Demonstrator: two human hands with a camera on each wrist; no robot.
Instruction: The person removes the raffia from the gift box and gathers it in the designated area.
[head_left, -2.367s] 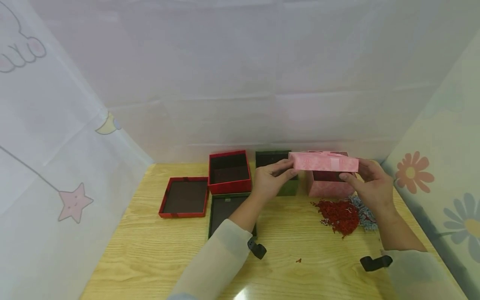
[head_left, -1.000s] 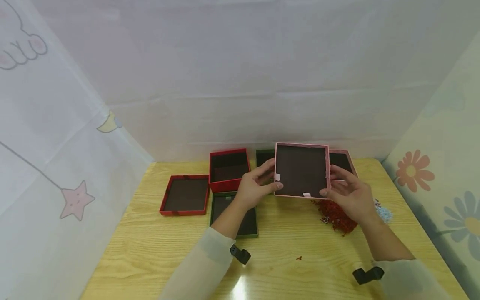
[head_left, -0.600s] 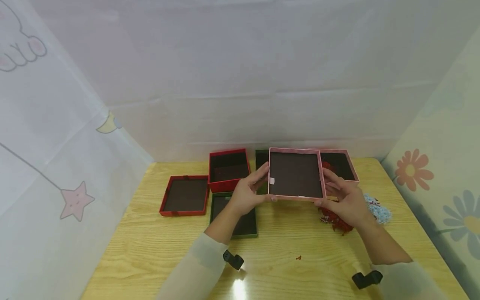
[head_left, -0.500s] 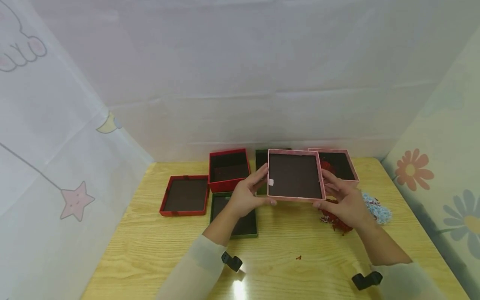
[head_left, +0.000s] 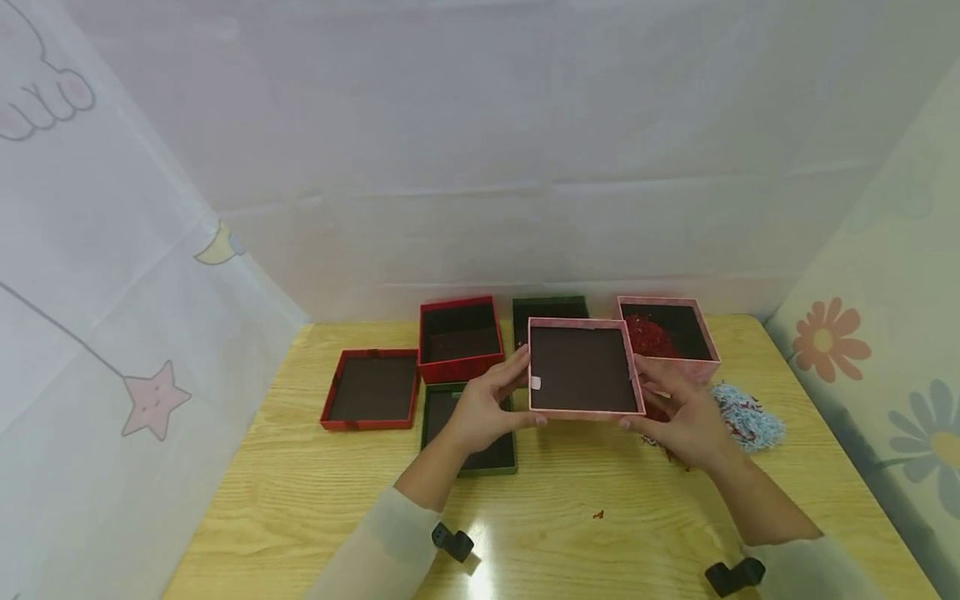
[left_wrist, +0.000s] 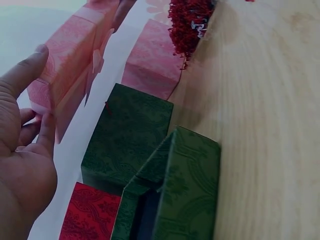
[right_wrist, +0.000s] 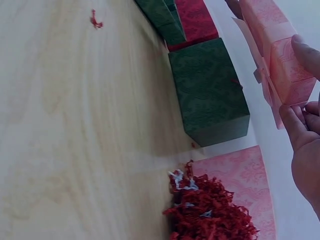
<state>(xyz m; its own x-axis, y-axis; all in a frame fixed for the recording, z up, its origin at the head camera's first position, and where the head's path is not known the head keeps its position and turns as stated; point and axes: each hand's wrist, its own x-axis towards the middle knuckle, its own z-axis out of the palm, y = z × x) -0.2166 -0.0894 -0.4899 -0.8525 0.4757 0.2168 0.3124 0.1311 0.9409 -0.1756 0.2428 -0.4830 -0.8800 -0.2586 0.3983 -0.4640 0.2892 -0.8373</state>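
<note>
Between both hands a pink box lid point(head_left: 582, 369) is held up off the table, its dark inner side toward the head camera. My left hand point(head_left: 483, 406) grips its left edge, thumb along the near rim. On the opposite edge my right hand point(head_left: 686, 412) holds it the same way. A ribbon bow point(left_wrist: 95, 62) shows on the lid's outer face in the left wrist view. Behind and right of the lid stands the open pink box point(head_left: 671, 329), with red shredded paper point(head_left: 648, 335) inside. The lid partly hides an open green box point(head_left: 551, 308).
An open red box point(head_left: 459, 337) stands at the back, with a red lid point(head_left: 372, 387) to its left. A green lid point(head_left: 487, 433) lies in front, partly behind the left hand. Blue shredded paper point(head_left: 750, 419) and a red pile point(right_wrist: 215, 210) lie at the right.
The pink lid came off above the pink box and was turned inner side toward the camera. Both hands have carried it left, then lower and nearer. The pink box is now uncovered.
</note>
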